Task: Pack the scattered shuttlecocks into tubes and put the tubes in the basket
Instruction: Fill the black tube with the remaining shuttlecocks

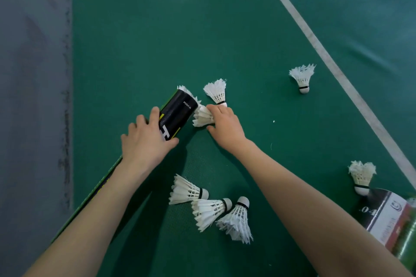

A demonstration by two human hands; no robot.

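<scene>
My left hand (146, 141) grips a long black and green tube (176, 114) that slants over the green floor, with feathers poking out of its far end. Right beside that end, my right hand (225, 127) pinches a white shuttlecock (202, 117). Another shuttlecock (216, 92) lies just behind my right fingers. Three shuttlecocks (211, 208) lie in a cluster near my forearms. One shuttlecock (302, 77) lies by the white line, and one (361, 175) sits at the right.
A second tube (389, 220), black, white and green, lies at the lower right edge. A white court line (333, 67) runs diagonally across the green floor. A grey strip (33, 96) borders the court on the left.
</scene>
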